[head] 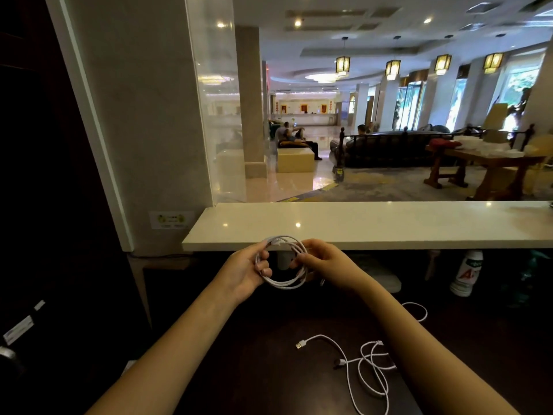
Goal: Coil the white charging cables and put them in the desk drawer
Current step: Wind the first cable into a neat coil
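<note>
- Left hand (250, 269) and right hand (324, 265) both grip a coiled white charging cable (284, 263), held above the dark wooden worktop (254, 369).
- At five o'clock, a loose white braided cable (363, 365) lies uncoiled on the worktop.

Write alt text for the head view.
Both hands, left hand and right hand, hold a coiled white cable above a dark desk. A loose white cable lies uncoiled on it, below a pale counter.

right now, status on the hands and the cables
Left hand and right hand both shut on coiled cable, raised above desk. Loose cable uncoiled on desk. Drawer not in view. Nothing in the way.
</note>
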`<state>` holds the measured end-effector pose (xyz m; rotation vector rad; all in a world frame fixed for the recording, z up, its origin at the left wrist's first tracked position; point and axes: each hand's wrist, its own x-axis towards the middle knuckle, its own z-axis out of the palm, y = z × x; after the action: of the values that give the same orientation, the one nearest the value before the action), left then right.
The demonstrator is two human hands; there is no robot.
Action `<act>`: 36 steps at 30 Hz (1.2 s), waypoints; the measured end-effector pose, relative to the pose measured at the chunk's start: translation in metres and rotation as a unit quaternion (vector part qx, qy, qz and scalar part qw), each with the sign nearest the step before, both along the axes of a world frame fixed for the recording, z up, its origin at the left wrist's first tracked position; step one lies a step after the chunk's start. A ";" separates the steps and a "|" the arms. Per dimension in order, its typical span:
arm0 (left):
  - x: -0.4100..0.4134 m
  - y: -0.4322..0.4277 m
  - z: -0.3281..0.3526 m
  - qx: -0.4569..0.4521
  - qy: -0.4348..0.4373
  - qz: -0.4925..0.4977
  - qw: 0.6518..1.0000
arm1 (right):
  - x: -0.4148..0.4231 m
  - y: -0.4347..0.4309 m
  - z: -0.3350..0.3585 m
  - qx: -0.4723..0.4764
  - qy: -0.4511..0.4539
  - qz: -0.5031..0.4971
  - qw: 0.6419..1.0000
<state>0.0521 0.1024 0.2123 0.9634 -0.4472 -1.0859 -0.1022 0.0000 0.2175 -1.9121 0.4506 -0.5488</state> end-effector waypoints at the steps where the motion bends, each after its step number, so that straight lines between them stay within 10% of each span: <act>1: 0.000 0.000 0.000 0.009 -0.019 -0.005 1.000 | 0.000 0.000 0.001 -0.020 0.001 0.001 1.000; 13: 0.017 0.006 0.028 0.082 -0.456 -0.094 0.881 | 0.011 0.005 0.011 -0.139 0.021 -0.018 0.990; 22: 0.014 0.016 0.034 0.058 -0.136 -0.256 0.955 | 0.013 0.012 0.022 -0.079 -0.027 0.014 0.996; 29: 0.018 0.022 0.041 0.043 -0.138 -0.270 0.952 | 0.013 0.011 0.026 -0.103 -0.032 0.061 0.992; 36: 0.020 0.017 0.027 -0.106 -0.053 -0.269 0.956 | 0.012 0.022 0.015 0.243 -0.175 0.106 0.948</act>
<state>0.0722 0.1194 0.2388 0.7249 -0.9341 -1.4419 -0.0901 0.0217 0.2330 -1.3343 0.1267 -0.5601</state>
